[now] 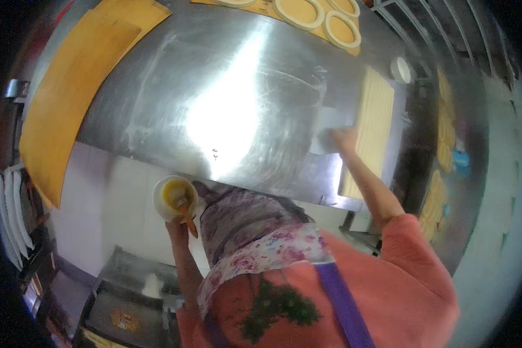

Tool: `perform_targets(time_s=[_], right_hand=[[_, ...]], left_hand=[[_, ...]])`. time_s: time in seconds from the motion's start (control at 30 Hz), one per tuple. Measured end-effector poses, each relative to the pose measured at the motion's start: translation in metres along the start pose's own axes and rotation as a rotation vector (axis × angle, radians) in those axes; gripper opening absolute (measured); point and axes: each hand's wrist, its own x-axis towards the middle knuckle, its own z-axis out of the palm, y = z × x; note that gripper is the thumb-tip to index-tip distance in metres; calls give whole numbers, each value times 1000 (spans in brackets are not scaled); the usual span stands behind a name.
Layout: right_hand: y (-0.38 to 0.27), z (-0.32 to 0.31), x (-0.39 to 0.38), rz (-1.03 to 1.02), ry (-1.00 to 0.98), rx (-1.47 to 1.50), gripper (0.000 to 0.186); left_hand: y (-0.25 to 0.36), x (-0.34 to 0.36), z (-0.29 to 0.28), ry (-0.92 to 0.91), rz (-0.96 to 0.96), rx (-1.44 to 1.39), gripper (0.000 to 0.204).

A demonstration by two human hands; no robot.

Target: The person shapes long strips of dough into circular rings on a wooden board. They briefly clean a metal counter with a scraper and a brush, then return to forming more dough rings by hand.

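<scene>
Small white bowl (176,198) of yellow liquid, likely egg wash, held just off the near table edge at about seven o'clock, with a brush (187,216) resting inside, handle leaning out toward the body. Probably light and stiff but sloshy and slick at the rim; best cupped from beneath and kept level. Left hand (178,231) under the bowl, fingers wrapped around its base and mostly hidden. Right hand (343,139) stretched to three o'clock, fingers pressed flat on the steel table (232,98) beside a pale ridged slab of dough (372,124); soft, likely to tear if lifted by one end. Round dough rings (300,11) at twelve o'clock, wooden boards (69,93) at ten.
</scene>
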Motion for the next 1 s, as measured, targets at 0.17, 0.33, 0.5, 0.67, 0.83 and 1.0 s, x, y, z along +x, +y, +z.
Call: perform_targets(time_s=[0.17,0.33,0.5,0.67,0.83,1.0], right_hand=[[-130,84,-39,-378,-200,-36,36],[-241,128,-98,-283,-518,14,33],[-171,64,-22,-237,-392,-31,39],[-47,-55,111,-116,-57,9,30],[36,-70,160,-277,120,-120,33],[-36,-27,164,-357,84,-144,26]], left_hand=[[-17,5,-12,33,-26,59,50],[0,-13,26,100,92,26,46],[-25,3,-14,-27,268,495,42],[-55,24,-35,-18,220,602,51],[11,-25,58,53,5,84,54],[-9,-24,45,61,36,32,53]])
